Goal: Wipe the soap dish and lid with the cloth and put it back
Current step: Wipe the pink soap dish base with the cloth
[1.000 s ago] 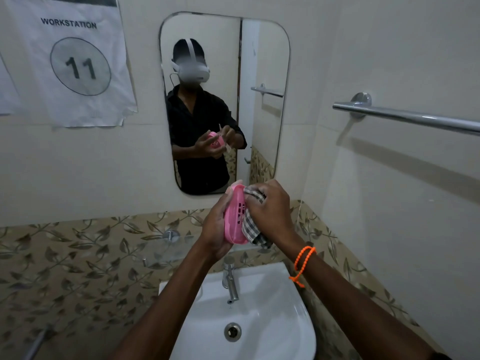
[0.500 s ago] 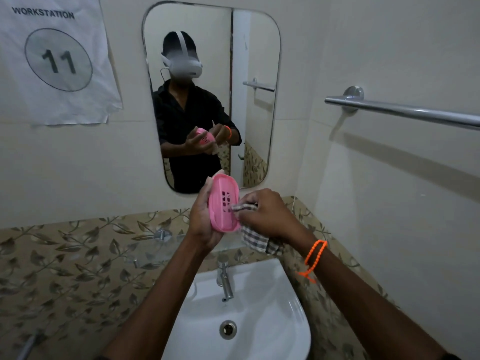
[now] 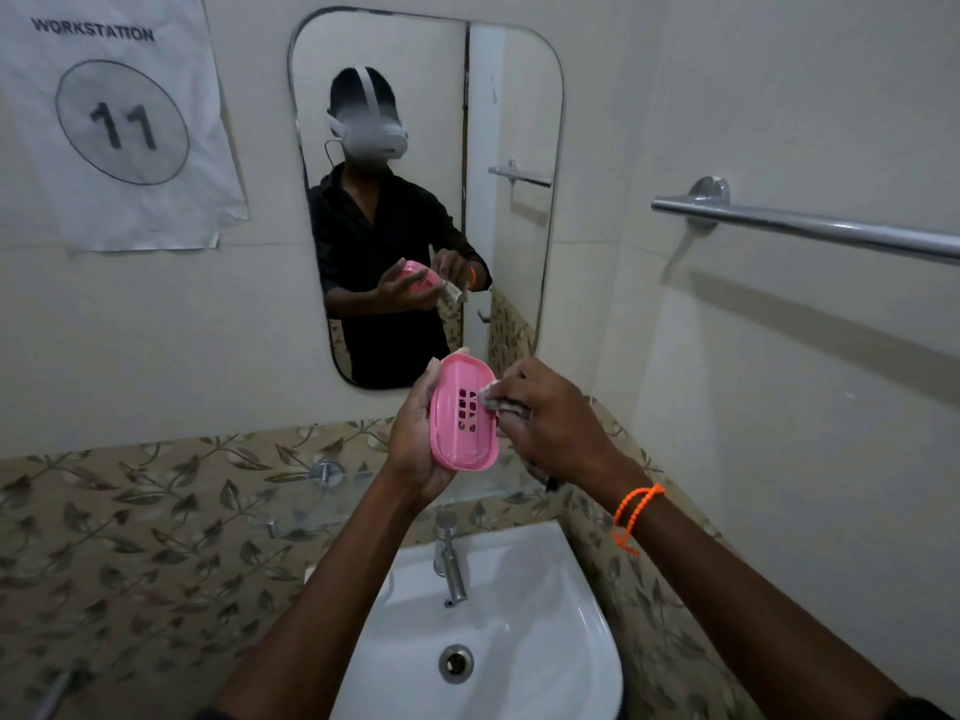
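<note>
Your left hand (image 3: 415, 449), just below the centre of the frame, has its fingers (image 3: 430, 379) clamped around the back and upper edge of the pink soap dish (image 3: 464, 414), with the palm cupping its lower end; the dish stands nearly upright, its slotted inner face turned toward the right of the frame; your right hand (image 3: 553, 426), just right of centre, has its fingers (image 3: 511, 384) pinched together on a small bunch of checked cloth (image 3: 493, 400), and that cloth touches the dish's inner face beside the slots; a dark corner of cloth shows below the right hand, though most of it is hidden in the palm; an orange beaded band (image 3: 635, 509) circles your right wrist; both forearms run down to the lower edge of the frame; below the hands, at lower centre, sits the white basin (image 3: 566, 636) with its chrome tap (image 3: 451, 563) and drain (image 3: 455, 663); a leaf-patterned tile band (image 3: 135, 517) runs across the wall behind the basin; above the hands, at upper centre, the mirror (image 3: 511, 96) reflects you in a dark shirt holding the pink dish and cloth; a paper sheet (image 3: 111, 116) reading WORKSTATION 11 hangs at upper left; a chrome towel rail (image 3: 810, 228) crosses the wall at the right.
</note>
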